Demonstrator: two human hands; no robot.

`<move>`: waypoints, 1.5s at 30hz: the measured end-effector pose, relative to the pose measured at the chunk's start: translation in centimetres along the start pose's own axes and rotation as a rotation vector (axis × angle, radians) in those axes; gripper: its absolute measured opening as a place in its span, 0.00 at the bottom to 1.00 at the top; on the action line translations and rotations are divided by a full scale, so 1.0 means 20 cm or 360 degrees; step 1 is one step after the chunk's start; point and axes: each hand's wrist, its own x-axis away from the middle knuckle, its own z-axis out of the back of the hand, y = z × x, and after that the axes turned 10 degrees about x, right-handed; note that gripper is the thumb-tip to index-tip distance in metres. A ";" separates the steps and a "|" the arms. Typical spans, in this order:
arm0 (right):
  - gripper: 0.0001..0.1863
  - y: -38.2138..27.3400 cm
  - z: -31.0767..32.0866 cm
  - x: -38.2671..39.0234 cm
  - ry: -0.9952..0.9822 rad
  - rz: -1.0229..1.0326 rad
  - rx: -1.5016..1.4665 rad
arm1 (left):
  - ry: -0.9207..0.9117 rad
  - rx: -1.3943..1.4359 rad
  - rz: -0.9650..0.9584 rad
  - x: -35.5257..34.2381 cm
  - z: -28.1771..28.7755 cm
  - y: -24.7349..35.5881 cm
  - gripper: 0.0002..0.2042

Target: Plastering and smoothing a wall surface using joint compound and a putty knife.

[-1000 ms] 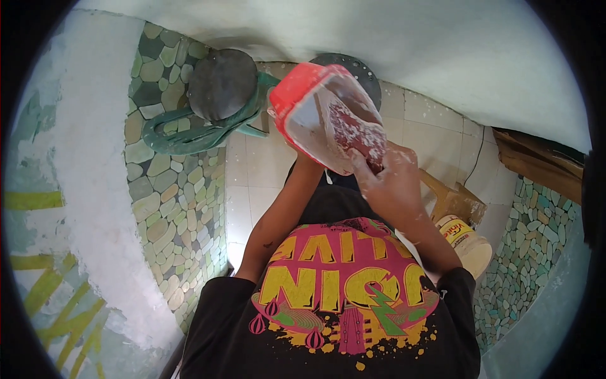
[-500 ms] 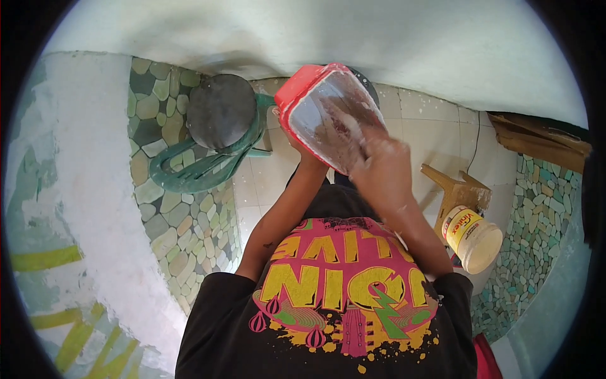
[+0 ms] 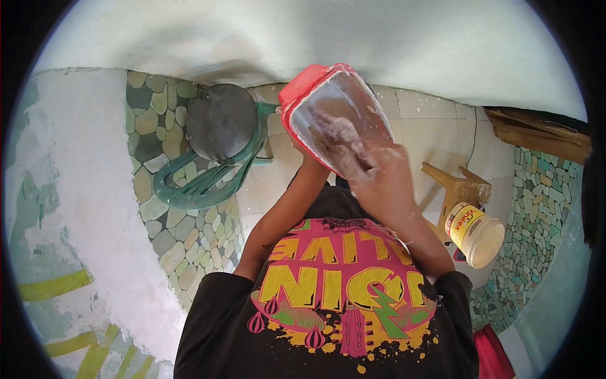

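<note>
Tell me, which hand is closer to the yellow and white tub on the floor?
The right hand. It is up on the red tray, above-left of the tub. The left hand is hidden behind the tray, farther away.

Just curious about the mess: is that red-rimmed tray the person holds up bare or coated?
Coated. Pale, whitish paste smears the red-rimmed tray, and the right hand pressed to it is dusted white too.

Chair (image 3: 208, 183) left of tray (image 3: 334, 117); stool (image 3: 457, 189) right, bucket (image 3: 476, 230) beside stool.
</note>
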 end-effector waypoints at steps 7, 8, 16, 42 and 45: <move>0.15 -0.01 -0.05 -0.04 0.0094 0.0009 -0.0015 | -0.0091 0.0061 0.0061 -0.04 -0.03 0.02 0.42; 0.14 -0.02 -0.05 -0.03 0.0101 0.0025 -0.0078 | -0.0104 0.0070 0.0072 -0.05 -0.04 0.02 0.42; 0.13 -0.03 -0.02 -0.04 0.0187 -0.0093 0.0080 | 0.1024 -0.0556 0.0252 -0.11 -0.19 -0.02 0.36; 0.11 -0.12 -0.01 0.01 0.0072 -0.0243 0.0262 | 0.0083 0.0464 0.0314 0.01 0.07 -0.02 0.31; 0.12 -0.05 -0.04 0.01 -0.0009 -0.0120 0.0367 | 0.0202 -0.0073 0.0115 -0.02 0.03 0.02 0.31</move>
